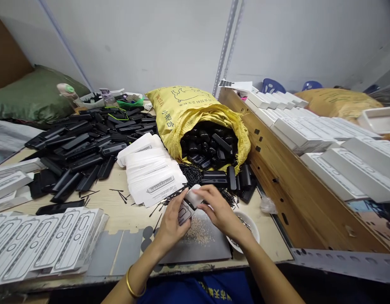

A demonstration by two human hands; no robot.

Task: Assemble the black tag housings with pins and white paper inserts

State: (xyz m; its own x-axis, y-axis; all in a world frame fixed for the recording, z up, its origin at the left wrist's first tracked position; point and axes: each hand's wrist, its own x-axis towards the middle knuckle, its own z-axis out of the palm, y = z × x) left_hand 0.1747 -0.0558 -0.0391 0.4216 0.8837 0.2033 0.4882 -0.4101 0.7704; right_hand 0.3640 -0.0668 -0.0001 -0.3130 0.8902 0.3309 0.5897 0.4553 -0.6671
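Observation:
My left hand (171,223) is wrapped round a small white printed box (184,213), held tilted above a grey board (210,253). The upper end of the box stands open, with something dark just inside. At that end, my right hand (218,209) pinches a white piece (193,197); whether it is the box's flap or a loose paper I cannot tell. Small beige bits (199,232) lie scattered on the board below. Behind my hands are thin black sticks (190,174) and a fanned stack of printed white leaflets (157,181).
A yellow woven sack (182,105) spills black devices. More black devices (81,143) are heaped at left, near rows of white boxes (73,238). A white bowl (254,230) of small metal parts sits by my right forearm. A wooden partition (277,181) rises at right, boxes beyond.

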